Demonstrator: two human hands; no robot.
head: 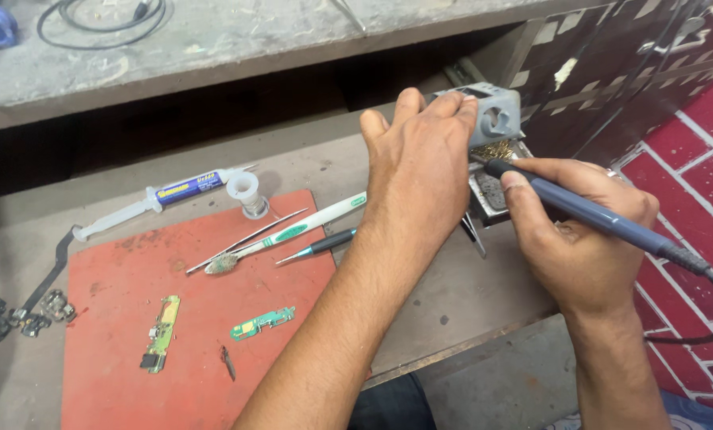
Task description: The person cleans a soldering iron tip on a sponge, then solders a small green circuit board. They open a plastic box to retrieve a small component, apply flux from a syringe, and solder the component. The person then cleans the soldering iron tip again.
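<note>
My left hand rests palm-down on a grey soldering iron stand at the bench's right end, fingers draped over its top. My right hand grips a blue-grey soldering iron like a pen. Its tip pokes into the brass wool cleaner in the stand. The iron's black cable loops off to the right. On a red work mat lie two small green circuit boards, away from both hands.
On the mat's far edge lie a toothbrush, tweezers and a small screwdriver. A solder spool and a flux syringe sit behind it. Small metal parts lie at left. A raised shelf holds a black cable.
</note>
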